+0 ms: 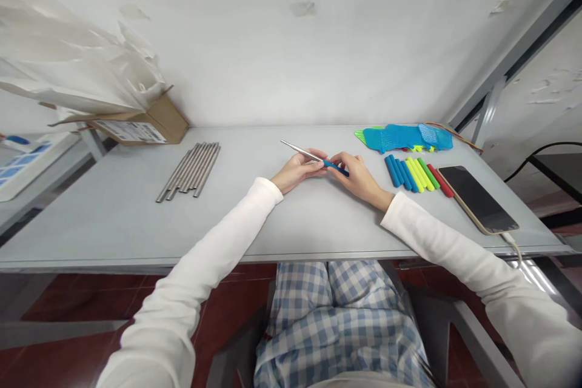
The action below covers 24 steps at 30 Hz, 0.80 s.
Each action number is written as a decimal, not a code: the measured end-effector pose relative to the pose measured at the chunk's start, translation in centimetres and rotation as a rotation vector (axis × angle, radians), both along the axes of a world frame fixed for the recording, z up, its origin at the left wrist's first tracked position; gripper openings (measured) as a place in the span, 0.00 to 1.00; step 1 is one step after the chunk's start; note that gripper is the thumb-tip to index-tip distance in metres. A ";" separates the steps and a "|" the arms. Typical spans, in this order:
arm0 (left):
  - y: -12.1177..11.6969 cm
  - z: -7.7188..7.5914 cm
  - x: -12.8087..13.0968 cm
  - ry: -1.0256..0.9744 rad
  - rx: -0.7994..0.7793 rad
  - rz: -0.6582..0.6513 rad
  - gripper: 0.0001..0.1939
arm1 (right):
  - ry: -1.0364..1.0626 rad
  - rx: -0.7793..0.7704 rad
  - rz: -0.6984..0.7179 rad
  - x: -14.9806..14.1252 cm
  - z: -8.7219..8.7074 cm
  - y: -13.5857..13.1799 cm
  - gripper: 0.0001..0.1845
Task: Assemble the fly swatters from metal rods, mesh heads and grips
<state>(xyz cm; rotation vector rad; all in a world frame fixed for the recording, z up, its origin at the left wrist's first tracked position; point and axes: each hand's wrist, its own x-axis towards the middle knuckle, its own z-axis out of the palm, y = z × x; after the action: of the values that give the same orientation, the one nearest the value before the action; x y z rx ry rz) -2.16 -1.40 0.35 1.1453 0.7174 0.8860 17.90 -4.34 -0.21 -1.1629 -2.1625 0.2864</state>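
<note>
Checked trousers (pixel 331 321) sat below the front edge of the desk (pixel 254 224); my left fingers (pixel 313 165) and right fingers (pixel 340 163) pinched a blue-sleeved steel rod (pixel 302 151) mid-desk.

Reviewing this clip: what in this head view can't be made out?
- Join of steel rod and blue sleeve: hidden by the left hand and right hand.
- Cardboard box label: text too small.
- White tray: cut off by the left edge.

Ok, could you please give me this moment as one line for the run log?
left hand: steel rod | right hand: blue grip | nearby: coloured sticks, row of steel rods
</note>
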 end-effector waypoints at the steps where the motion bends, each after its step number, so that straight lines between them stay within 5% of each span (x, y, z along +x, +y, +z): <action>1: 0.0 -0.1 0.2 -0.011 0.006 0.024 0.12 | -0.005 -0.006 -0.015 0.1 0.2 0.2 0.14; 6: 0.5 -0.1 0.2 -0.043 -0.023 0.200 0.10 | -0.129 0.078 -0.274 2.2 1.3 1.6 0.21; 10: 1.1 0.4 -0.3 -0.098 -0.115 0.299 0.13 | -0.229 0.158 -0.503 4.7 0.5 2.9 0.21; 17: 0.9 1.3 -0.5 -0.223 -0.267 0.138 0.19 | -0.319 0.095 -0.756 6.9 -2.4 4.0 0.24; 24: 0.8 1.3 -0.6 -0.224 -0.328 0.043 0.13 | -0.493 -0.039 -0.841 6.2 -1.3 3.3 0.26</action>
<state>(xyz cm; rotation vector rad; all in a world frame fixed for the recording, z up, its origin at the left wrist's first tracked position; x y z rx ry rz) -2.76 -0.61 1.69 0.7294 0.6749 0.8792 24.11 -1.03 -1.50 -2.2028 -1.8179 -0.3658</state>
